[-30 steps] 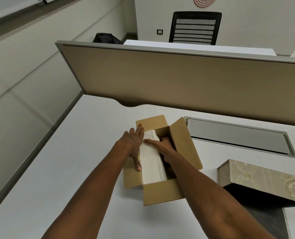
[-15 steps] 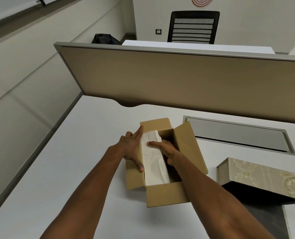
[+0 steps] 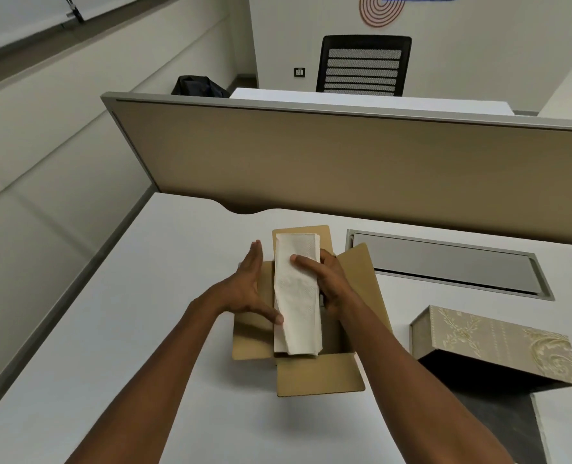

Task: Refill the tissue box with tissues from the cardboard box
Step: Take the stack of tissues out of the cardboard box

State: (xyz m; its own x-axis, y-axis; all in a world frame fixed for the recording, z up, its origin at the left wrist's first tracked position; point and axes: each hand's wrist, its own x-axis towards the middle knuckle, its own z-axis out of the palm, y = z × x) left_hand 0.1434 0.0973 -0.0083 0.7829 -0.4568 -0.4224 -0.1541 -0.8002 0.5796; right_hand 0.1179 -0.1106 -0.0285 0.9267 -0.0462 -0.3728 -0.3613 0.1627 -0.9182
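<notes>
An open brown cardboard box [image 3: 318, 376] sits on the white desk with its flaps spread. A white stack of tissues [image 3: 296, 296] is raised above the box's opening, held between both hands. My left hand [image 3: 249, 289] presses flat against the stack's left side, thumb at its lower edge. My right hand [image 3: 324, 279] grips the right side, thumb on top. The beige patterned tissue box [image 3: 498, 343] lies open at the right, lid tilted up over a dark inside.
A grey cable hatch [image 3: 445, 262] is set into the desk behind the boxes. A tan partition [image 3: 345, 169] closes off the far edge. A black chair [image 3: 365, 65] and a dark bag [image 3: 199, 87] are beyond it. A wall runs along the left.
Both hands have lifted the tissue stack up out of the cardboard box; before, it lay inside with the hands reaching around it.
</notes>
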